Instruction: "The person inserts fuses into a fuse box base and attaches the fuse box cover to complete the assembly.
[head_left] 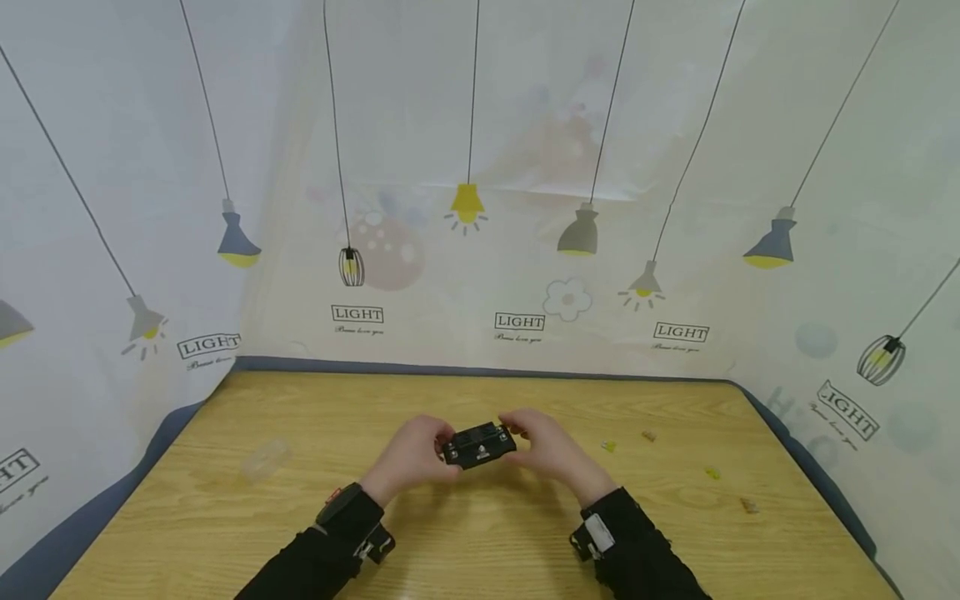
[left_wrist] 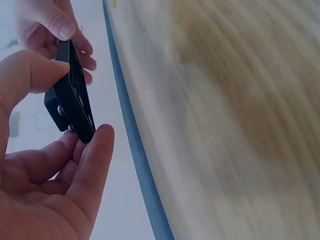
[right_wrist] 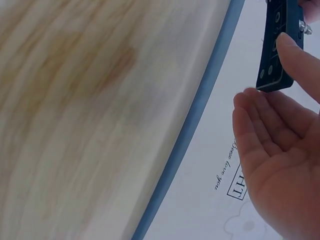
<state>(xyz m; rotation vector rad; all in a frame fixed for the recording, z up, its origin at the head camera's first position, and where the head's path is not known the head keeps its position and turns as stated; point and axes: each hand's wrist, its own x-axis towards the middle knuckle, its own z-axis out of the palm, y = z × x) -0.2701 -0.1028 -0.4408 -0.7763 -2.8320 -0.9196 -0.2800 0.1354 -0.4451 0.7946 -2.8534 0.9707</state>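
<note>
Between both hands, above the table, is a small black rectangular block (head_left: 478,446) with silver screws along one side. My left hand (head_left: 411,454) pinches its left end, thumb on one face and fingertips at the lower edge. At the other end my right hand (head_left: 553,448) holds it between thumb and fingertips. The left wrist view shows screw heads standing out from the near end of the block (left_wrist: 70,102). In the right wrist view, round holes run along a face of the block (right_wrist: 274,55), with the right thumb pressed on it.
The wood-grain table (head_left: 337,400) carries a clear plastic piece (head_left: 266,460) on the left. Scattered on the right are small yellow bits (head_left: 608,447) and brownish bits (head_left: 648,436). A lamp-printed cloth (head_left: 450,333) encloses the back and sides, with a blue border (head_left: 480,370) along the table edge.
</note>
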